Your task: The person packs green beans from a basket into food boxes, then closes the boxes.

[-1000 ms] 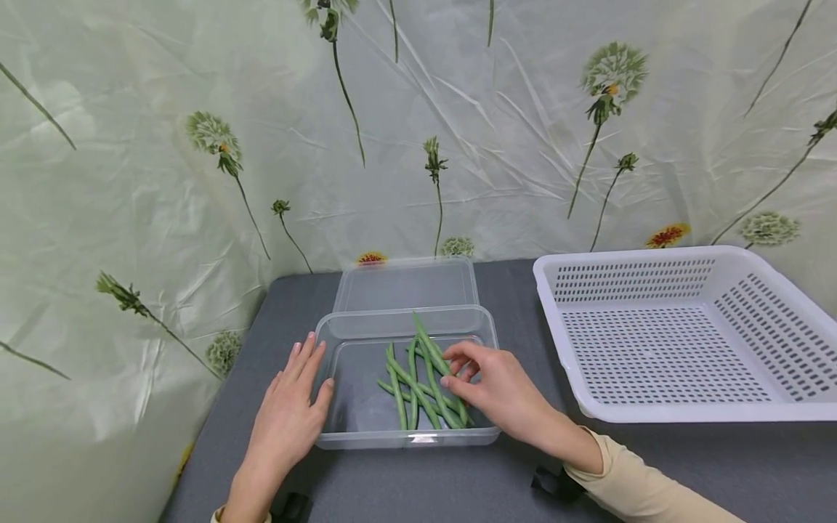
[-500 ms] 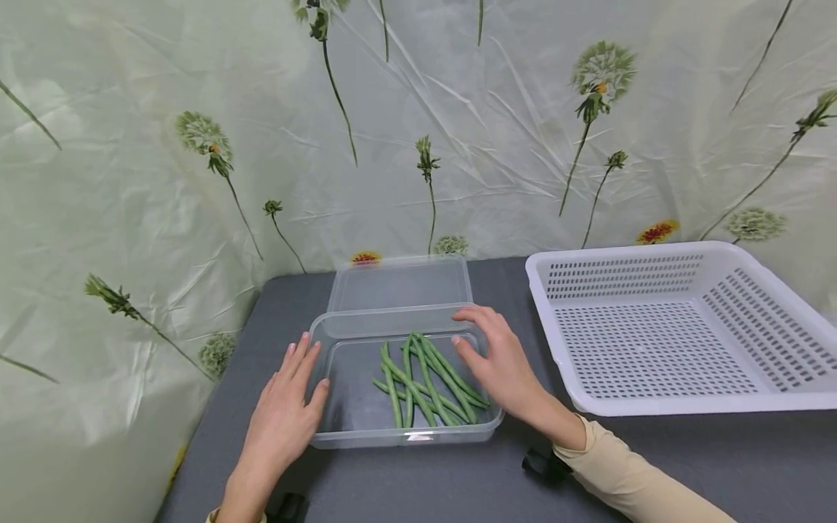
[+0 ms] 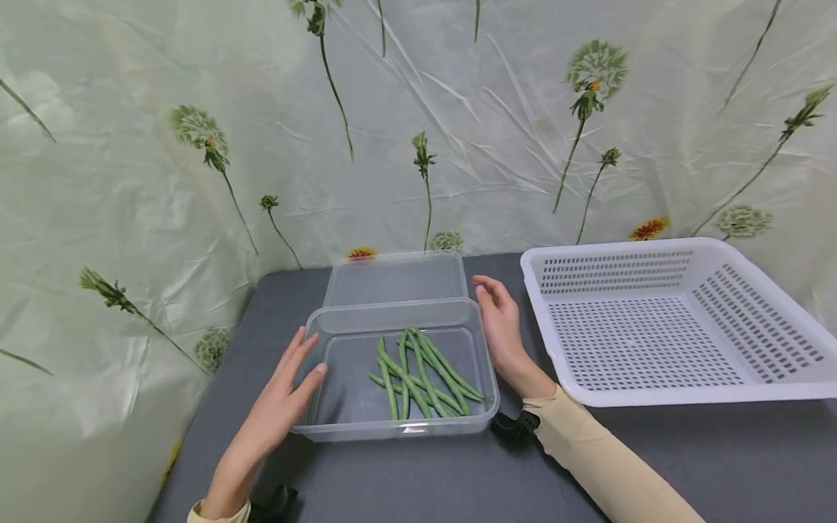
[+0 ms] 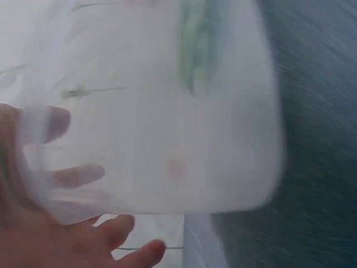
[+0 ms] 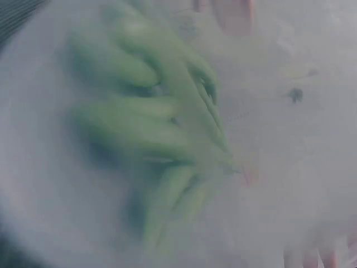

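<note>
Several green beans (image 3: 418, 370) lie crossed in the right half of a clear plastic container (image 3: 386, 434). My left hand (image 3: 277, 403) is at the container's left side, fingers extended, with the thumb tip over the rim. Along the outside of the right wall stands my right hand (image 3: 502, 334), its fingers loosely bent and holding nothing; whether it touches the wall is hard to tell. The left wrist view has the left hand (image 4: 50, 229) by the blurred, see-through container. In the right wrist view the beans (image 5: 145, 123) show hazily through the plastic.
A clear flat lid (image 3: 395, 280) lies right behind the container. To the right is a white perforated basket (image 3: 644, 396) on the dark grey tabletop (image 3: 405, 479). A floral-patterned sheet (image 3: 366, 109) rises behind the table.
My right hand has let go of a bean, which now lies with the others, and moved out beyond the right wall. My left hand has shifted slightly left; the container has turned a little.
</note>
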`<state>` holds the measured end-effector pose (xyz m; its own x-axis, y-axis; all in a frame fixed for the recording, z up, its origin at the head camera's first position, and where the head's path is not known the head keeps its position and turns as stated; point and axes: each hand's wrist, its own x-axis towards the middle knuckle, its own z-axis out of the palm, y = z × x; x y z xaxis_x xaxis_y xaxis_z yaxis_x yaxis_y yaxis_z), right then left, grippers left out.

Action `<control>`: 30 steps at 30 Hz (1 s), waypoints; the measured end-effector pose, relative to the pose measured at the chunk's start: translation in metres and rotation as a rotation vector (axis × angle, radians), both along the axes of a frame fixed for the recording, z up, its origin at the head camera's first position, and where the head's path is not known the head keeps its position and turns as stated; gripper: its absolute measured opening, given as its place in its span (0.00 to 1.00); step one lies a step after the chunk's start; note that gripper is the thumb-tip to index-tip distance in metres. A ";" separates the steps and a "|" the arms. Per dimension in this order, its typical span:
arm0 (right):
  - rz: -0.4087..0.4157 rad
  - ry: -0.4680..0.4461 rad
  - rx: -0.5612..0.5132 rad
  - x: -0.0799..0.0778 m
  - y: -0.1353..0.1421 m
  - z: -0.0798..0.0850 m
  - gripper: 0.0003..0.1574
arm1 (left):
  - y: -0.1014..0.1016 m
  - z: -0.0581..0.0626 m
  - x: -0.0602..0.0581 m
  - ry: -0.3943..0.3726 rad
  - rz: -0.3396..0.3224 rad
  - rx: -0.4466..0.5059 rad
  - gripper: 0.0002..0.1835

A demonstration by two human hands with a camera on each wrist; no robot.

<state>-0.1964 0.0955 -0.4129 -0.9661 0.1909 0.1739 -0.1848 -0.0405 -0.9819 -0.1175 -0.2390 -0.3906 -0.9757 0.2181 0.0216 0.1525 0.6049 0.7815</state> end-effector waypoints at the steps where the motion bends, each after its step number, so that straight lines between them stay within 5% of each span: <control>1: -0.006 -0.032 -0.044 -0.002 0.000 -0.001 0.21 | -0.002 0.003 -0.001 -0.042 -0.010 0.069 0.34; 7: 0.046 -0.179 -0.301 -0.013 0.006 -0.006 0.27 | -0.031 0.018 -0.029 -0.173 -0.047 0.338 0.35; 14: 0.180 -0.271 -0.422 -0.022 0.009 -0.008 0.33 | -0.070 -0.002 -0.087 -0.332 -0.114 0.555 0.36; 20: 0.244 -0.331 -0.509 -0.022 0.008 -0.013 0.36 | -0.069 -0.024 -0.117 -0.443 -0.149 0.602 0.33; 30: 0.256 -0.305 -0.651 -0.023 0.006 -0.013 0.32 | -0.062 -0.033 -0.140 -0.402 -0.084 0.552 0.32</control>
